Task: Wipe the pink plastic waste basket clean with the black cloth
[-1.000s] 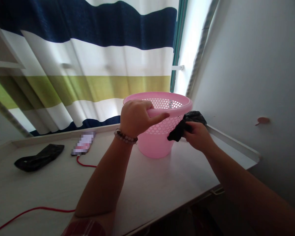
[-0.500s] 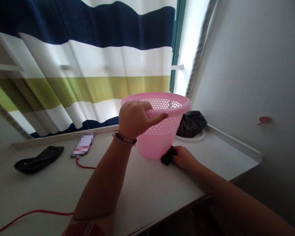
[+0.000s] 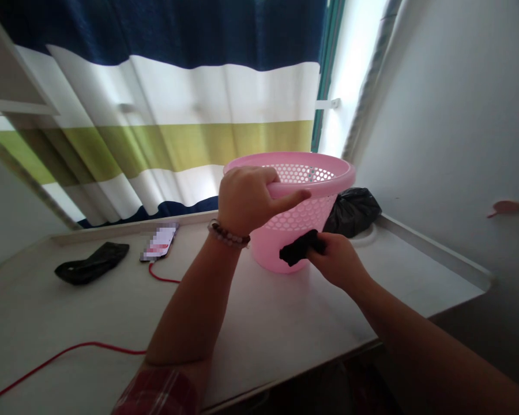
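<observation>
A pink plastic basket [image 3: 277, 248] with a perforated upper wall stands upright on the white table [image 3: 259, 346]. My left hand [image 3: 248, 199], with a beaded bracelet at the wrist, grips the near left part of its rim, fingers over the edge and thumb along the outside. In front of the basket's lower right side, my right hand [image 3: 339, 259] holds a crumpled black cloth [image 3: 300, 248] between thumb and fingers. Whether the cloth touches the basket wall I cannot tell.
Behind the basket at the right sits a filled black plastic bag [image 3: 357, 210]. A phone [image 3: 160, 242] with a red cable [image 3: 164, 280] and a folded black bag [image 3: 90, 263] lie at the left. Striped curtains [image 3: 185, 144] hang behind the table.
My right hand has lifted the black cloth from low by the basket's base to higher in front of its wall. The whole view has shifted slightly; my left hand keeps its grip.
</observation>
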Demonstrator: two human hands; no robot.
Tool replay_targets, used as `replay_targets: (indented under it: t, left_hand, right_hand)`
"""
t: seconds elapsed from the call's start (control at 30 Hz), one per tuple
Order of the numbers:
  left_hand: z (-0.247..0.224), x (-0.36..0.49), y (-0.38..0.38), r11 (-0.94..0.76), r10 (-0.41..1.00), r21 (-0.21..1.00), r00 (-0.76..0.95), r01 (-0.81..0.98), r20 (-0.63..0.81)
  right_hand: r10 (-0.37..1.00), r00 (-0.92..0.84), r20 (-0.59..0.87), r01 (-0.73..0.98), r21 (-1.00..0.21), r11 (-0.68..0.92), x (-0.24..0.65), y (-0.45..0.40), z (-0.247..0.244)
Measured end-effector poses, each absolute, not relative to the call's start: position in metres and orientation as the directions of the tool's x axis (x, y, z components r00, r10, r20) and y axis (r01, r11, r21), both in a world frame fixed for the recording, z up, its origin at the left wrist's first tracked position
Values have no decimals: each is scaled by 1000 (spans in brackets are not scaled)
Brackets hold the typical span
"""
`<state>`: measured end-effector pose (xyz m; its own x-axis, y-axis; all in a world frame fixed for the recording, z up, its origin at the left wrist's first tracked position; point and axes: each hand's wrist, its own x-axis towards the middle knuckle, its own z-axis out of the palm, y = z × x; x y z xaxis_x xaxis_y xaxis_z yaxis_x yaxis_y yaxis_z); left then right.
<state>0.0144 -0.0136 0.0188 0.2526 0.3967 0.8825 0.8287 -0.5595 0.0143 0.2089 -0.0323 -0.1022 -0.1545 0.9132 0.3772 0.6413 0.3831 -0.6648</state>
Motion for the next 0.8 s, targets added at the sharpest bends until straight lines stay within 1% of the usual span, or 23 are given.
replay_targets:
  t: [0.07,0.2,0.27,0.33,0.4,0.47,0.57,0.63,0.7,0.8]
  left_hand:
    - [18,14,-13,-576,385,13,257,817,886]
    - [17,12,-12,-586,383,28,246,810,890]
    - [17,11,-12,-591,383,29,249,806,890]
    - [17,11,-12,-594,382,32,247,804,891]
    - [17,11,-12,-595,385,37,245,803,890]
    - [17,11,-12,-598,389,40,246,801,888]
    - [16,11,-12,-596,393,38,250,802,885]
    - [16,11,-12,-592,399,37,253,805,881]
    - [16,12,-12,-587,404,37,254,808,879]
    - [17,12,-12,-579,409,38,250,815,878]
  right_hand:
    - [934,-167,315,674,-655,342,206,-31,-122]
    - [978,-175,116,764,-611,209,206,-23,-160]
    - [981,-182,73,770,-609,188,206,-19,-168]
    - [979,-198,59,755,-628,190,208,-18,-166]
    - [977,-202,67,734,-650,196,210,-18,-155]
    - [975,-193,107,704,-677,214,214,-21,-137]
    - [967,-126,220,653,-716,248,222,-26,-102]
    - [948,-54,314,652,-708,272,227,-28,-80]
    - [929,-18,370,660,-693,289,231,-27,-64]
    - [934,-50,353,647,-701,300,234,-21,-63]
